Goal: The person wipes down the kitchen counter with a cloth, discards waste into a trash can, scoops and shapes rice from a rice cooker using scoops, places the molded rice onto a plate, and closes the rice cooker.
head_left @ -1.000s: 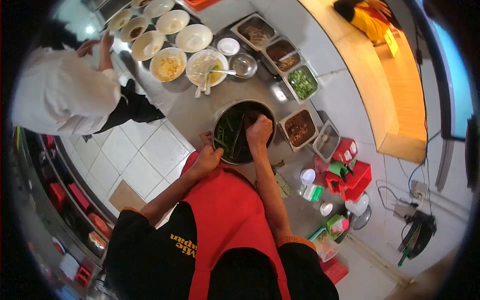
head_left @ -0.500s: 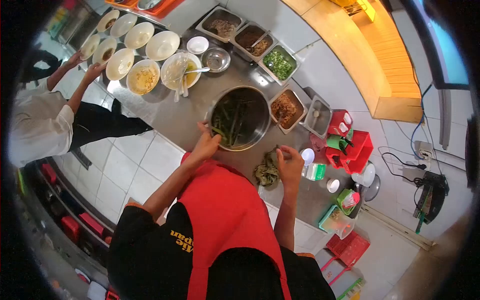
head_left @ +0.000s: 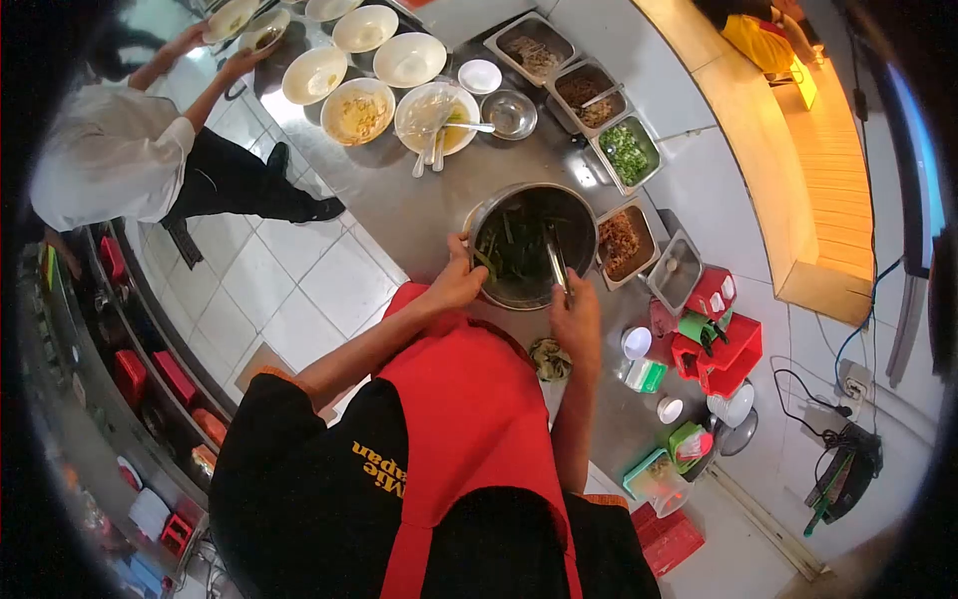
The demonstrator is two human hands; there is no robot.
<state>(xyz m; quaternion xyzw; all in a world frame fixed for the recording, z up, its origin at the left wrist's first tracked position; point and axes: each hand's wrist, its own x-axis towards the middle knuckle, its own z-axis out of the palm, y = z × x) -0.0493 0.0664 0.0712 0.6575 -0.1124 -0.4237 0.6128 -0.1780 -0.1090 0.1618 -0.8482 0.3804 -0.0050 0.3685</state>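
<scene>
A round metal pot (head_left: 589,228) with dark green leafy vegetables (head_left: 514,240) inside stands on the steel counter in front of me. My left hand (head_left: 459,280) grips the pot's left rim, its thumb near some green stems at the edge. Metal tongs (head_left: 556,255) are held in my right hand (head_left: 576,314), their tips reaching down among the greens. A crumpled greenish cloth (head_left: 550,360) lies on the counter below the pot, partly covered by my right forearm.
Metal trays of chopped green onion (head_left: 624,154) and brown minced topping (head_left: 624,242) line the wall side. Several bowls, one holding cutlery (head_left: 437,118), stand to the upper left. A red basket (head_left: 733,354) and small cups are at right. Another person (head_left: 120,150) handles bowls at left.
My right hand has moved from beside the cloth to the pot and now holds tongs in it. My left hand stays on the rim. The view has shifted, and the greens lie differently.
</scene>
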